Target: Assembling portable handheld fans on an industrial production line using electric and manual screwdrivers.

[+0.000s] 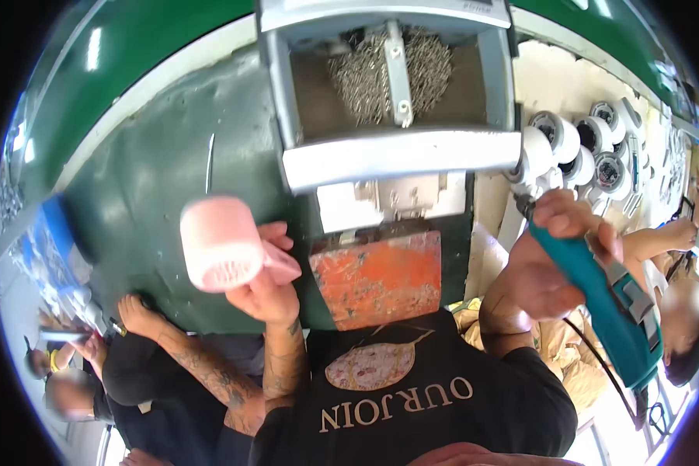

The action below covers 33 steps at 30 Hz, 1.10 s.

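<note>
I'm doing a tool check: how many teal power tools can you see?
1: the teal power tool, held in the person's right hand. Another could be hidden behind other things.

Printed upside down in pale capitals (365, 414) across the black shirt (512, 412), nearer the body than left fingers (276, 233) and right fingers (559, 216). Marked in small dark lettering (478, 10) atop the grey machine (404, 159), beyond both.
</note>
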Tool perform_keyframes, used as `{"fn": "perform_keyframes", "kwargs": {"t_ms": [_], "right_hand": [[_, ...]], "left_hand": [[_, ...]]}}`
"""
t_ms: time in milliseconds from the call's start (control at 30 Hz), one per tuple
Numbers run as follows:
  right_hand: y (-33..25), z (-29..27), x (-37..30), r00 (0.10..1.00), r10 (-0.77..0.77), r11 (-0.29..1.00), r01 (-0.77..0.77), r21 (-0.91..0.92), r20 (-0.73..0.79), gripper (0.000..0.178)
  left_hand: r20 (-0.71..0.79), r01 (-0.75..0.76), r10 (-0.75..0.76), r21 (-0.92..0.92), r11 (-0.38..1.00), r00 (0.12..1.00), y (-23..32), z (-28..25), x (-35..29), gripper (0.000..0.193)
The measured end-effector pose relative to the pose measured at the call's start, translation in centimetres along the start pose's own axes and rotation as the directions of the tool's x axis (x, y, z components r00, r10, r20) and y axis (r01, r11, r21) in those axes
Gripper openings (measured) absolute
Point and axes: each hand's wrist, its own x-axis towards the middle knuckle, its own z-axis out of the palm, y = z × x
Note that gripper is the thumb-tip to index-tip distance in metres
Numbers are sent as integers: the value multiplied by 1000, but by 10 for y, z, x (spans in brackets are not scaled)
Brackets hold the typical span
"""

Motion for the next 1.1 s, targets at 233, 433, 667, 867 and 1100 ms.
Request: {"fn": "perform_keyframes", "kwargs": {"t_ms": [233, 433, 667, 867, 1100], "right_hand": [[3, -4, 0, 995, -94, 991, 91, -100, -29, 76], [3, -11, 5, 992, -129, 986, 126, -109, -14, 80], [-4, -3, 6, 990, -135, 982, 130, -141, -30, 80], [-1, -10, -1, 985, -170, 974, 163, -154, -31, 81], [0, -23, -1, 972, -210, 965, 189, -184, -103, 81]], "left_hand": [[22, 41, -42, 31, 999, 999, 1, 1, -3, 70], [39, 35, -36, 27, 999, 999, 0, 4, 1, 65], [-39, 96, -97, -27, 995, 995, 2, 2, -2, 66], [-53, 45, -40, 86, 995, 998, -3, -9, -11, 45], [-155, 147, -104, 292, 945, 982, -12, -36, -36, 86]]}}
